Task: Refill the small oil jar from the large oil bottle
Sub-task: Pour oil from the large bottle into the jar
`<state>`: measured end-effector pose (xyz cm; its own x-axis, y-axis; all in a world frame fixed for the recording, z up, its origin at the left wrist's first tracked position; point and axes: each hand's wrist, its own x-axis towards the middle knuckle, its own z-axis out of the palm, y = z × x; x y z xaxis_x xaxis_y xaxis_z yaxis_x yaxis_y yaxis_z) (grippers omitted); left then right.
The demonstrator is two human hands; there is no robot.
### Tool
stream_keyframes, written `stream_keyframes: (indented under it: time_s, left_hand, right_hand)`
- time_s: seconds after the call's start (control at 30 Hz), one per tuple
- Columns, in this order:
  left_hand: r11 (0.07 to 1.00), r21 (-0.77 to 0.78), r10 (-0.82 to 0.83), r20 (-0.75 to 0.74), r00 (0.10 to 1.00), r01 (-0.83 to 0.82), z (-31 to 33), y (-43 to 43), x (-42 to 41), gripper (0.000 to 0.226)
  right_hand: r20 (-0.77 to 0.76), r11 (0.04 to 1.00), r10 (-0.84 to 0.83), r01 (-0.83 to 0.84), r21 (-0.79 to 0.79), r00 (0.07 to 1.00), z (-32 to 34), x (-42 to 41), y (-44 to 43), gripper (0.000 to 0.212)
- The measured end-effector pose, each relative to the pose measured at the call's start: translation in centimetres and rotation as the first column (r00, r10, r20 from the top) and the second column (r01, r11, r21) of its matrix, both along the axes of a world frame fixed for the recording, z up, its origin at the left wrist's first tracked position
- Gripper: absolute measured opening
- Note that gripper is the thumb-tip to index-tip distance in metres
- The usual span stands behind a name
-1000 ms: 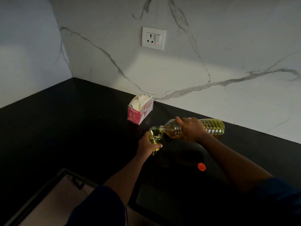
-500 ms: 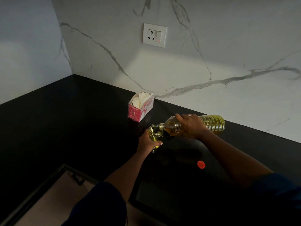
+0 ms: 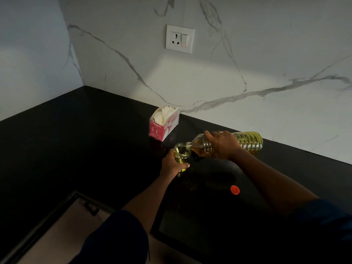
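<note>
A small clear glass jar (image 3: 182,151) stands open on the black counter (image 3: 76,141), partly filled with yellow oil. My left hand (image 3: 171,166) is wrapped around its lower part. The large ribbed plastic oil bottle (image 3: 247,142) is tipped almost level, its open neck resting at the jar's rim. My right hand (image 3: 222,144) grips the bottle around its shoulder. The bottle's red cap (image 3: 234,189) lies loose on the counter, nearer to me and to the right.
A pink box of white tissues (image 3: 163,124) stands just behind the jar, near the marble wall. A wall socket (image 3: 179,39) sits above. The counter's front edge and an inset corner run along the lower left.
The bottle, the jar and both hands hold the same pose. Only the camera view has shifted slightly.
</note>
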<state>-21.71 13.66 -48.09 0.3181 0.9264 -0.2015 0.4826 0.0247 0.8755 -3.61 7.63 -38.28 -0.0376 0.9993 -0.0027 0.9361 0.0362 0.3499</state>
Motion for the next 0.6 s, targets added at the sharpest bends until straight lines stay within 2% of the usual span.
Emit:
stream_keyframes:
  time_s: [0.6]
  left_hand:
    - [1.000,0.006,0.003,0.009,1.000,-0.003,0.11,0.19,0.20,0.076]
  right_hand:
    - [0.034,1.000,0.007,-0.008,0.003,0.999,0.21,0.16,0.45,0.094]
